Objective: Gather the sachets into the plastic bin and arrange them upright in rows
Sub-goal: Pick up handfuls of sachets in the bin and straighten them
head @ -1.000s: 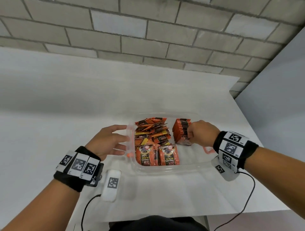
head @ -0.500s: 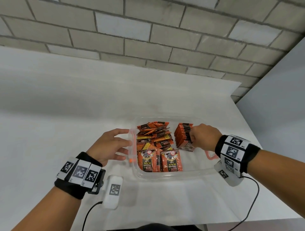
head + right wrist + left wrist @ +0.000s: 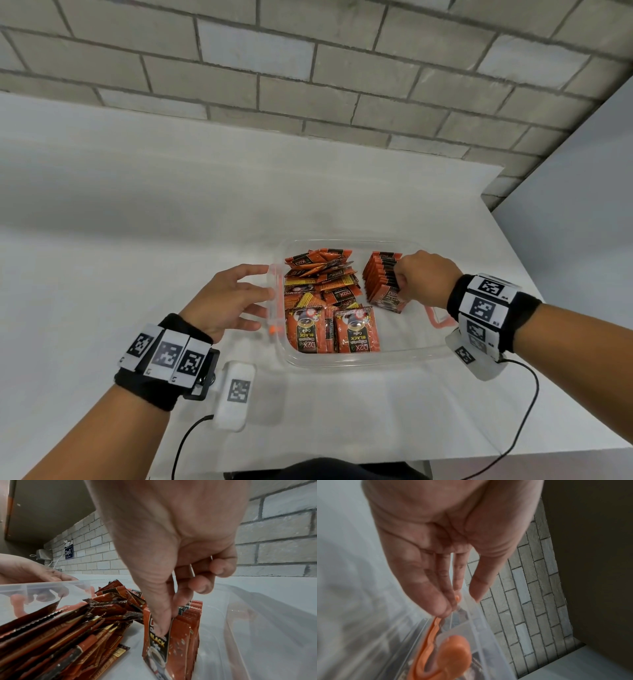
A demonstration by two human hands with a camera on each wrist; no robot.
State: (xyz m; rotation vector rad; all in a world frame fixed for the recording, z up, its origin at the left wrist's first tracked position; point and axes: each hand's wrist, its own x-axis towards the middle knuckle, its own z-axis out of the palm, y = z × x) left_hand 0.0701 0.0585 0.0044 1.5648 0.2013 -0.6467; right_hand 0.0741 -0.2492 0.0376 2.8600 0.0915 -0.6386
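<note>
A clear plastic bin (image 3: 359, 360) with orange latches (image 3: 453, 654) sits on the white table. Along its left side lies a loose pile of orange coffee sachets (image 3: 322, 277), and two more sachets (image 3: 356, 330) lean at the front. On the right stands an upright row of sachets (image 3: 378, 277). My right hand (image 3: 402, 284) is inside the bin. Its thumb and fingers pinch the front sachet (image 3: 164, 646) of that row, with the right hand (image 3: 169, 618) coming down from above. My left hand (image 3: 236, 301) is outside the bin, its straight fingers (image 3: 443, 588) touching the left wall by the latch.
The white table (image 3: 137, 222) runs to a grey brick wall (image 3: 308, 85) behind. Its right edge (image 3: 548, 291) lies close to the bin. Cables from the wrist cameras trail over the table's front edge (image 3: 527, 411). The bin's right part (image 3: 248, 628) holds no sachets.
The head view has shifted slightly. Both hands keep their places: the left at the bin's left wall, the right on the upright row.
</note>
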